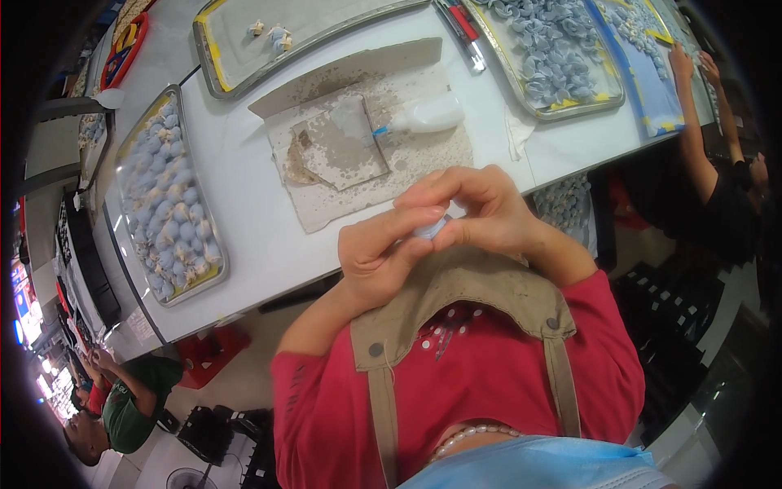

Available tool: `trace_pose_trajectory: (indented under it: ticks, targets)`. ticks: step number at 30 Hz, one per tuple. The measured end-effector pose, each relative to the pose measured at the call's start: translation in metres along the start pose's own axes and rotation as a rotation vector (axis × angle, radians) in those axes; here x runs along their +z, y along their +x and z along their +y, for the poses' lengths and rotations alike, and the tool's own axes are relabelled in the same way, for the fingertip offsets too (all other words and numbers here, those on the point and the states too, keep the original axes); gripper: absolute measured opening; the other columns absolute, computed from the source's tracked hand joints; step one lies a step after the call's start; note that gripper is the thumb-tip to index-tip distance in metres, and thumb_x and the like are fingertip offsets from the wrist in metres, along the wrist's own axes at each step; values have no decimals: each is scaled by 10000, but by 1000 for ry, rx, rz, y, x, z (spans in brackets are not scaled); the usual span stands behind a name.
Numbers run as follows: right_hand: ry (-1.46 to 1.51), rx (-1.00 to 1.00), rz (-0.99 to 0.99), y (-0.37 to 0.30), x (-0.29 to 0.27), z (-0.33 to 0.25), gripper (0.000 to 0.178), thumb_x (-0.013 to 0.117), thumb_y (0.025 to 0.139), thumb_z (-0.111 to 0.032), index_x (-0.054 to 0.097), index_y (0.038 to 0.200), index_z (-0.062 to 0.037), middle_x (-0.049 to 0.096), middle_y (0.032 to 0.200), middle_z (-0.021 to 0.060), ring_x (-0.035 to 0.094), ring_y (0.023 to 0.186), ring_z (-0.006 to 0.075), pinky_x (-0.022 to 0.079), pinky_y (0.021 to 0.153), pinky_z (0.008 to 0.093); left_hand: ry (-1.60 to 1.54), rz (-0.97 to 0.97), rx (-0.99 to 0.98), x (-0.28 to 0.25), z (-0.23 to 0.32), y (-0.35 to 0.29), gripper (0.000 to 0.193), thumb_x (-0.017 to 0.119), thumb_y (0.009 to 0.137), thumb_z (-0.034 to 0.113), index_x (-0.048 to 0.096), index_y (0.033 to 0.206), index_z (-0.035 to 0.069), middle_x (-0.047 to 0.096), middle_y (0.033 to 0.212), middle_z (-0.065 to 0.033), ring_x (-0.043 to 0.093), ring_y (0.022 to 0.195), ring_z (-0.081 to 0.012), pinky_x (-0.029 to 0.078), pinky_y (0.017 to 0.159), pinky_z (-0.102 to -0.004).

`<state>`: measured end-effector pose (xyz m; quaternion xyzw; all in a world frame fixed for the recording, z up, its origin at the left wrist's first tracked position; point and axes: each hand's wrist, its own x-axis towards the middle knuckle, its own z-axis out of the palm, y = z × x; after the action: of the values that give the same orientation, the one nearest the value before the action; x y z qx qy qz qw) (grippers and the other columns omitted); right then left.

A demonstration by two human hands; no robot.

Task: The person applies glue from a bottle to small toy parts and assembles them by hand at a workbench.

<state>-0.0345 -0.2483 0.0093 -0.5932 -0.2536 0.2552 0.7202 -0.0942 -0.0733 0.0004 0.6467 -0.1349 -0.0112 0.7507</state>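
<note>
My left hand point(383, 248) and my right hand point(481, 208) meet in front of my chest, just past the table's near edge. Between their fingertips they pinch a small pale blue-grey piece point(429, 229), mostly covered by the fingers. Beyond them lies a stained cardboard sheet point(432, 155) with a raised back flap. A smaller stained square board point(338, 138) rests on it. On the right part of the cardboard a white squeeze bottle point(432, 112) lies on its side, its blue tip pointing left.
At the left stands a tray point(224, 273) full of rounded blue-grey pieces. A far tray point(326, 41) holds a few small pieces; another tray point(570, 104) at the far right is heaped with curved blue-grey parts. Pens point(466, 33) lie between them. Co-workers sit at both sides.
</note>
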Motion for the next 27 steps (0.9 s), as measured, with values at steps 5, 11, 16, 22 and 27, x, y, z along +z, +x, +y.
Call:
trace_pose_trajectory:
  ticks: [5,11,16,22,27]
  targets:
    - [-15,-31,-47,2,3,2,320,695,715,-19,596,1018,16,632,998,99,576,942,151,442,845,274,69,-24,-67,-6,3,-1,195,603,831,66,620,1015,6,653,965,-106,613,836,-136,475,744,-232]
    - [159,-98,-22,5,14,15,378,672,722,11,555,1081,22,590,1091,124,548,1015,175,409,899,292,-130,88,-53,-8,-1,-4,260,646,816,128,622,1042,2,656,957,-107,610,811,-122,477,704,-230]
    - [-317,-203,260,28,23,3,403,642,774,-27,501,1150,16,560,1159,119,521,1067,184,379,935,306,467,357,-112,-63,9,12,273,676,768,93,643,1031,27,666,934,-50,583,750,-81,467,691,-219]
    - [-361,-101,397,9,-17,11,333,585,825,-61,510,1140,11,577,1135,105,499,1078,163,341,936,284,1536,844,-36,-212,51,33,281,665,765,228,656,1012,95,661,918,-107,624,851,-240,473,744,-333]
    - [-340,-67,526,1,-27,20,259,570,842,-49,542,1091,16,604,1070,90,522,1020,149,365,903,285,1827,751,-144,-266,55,61,248,618,774,226,647,988,104,643,944,-116,604,843,-286,469,745,-354]
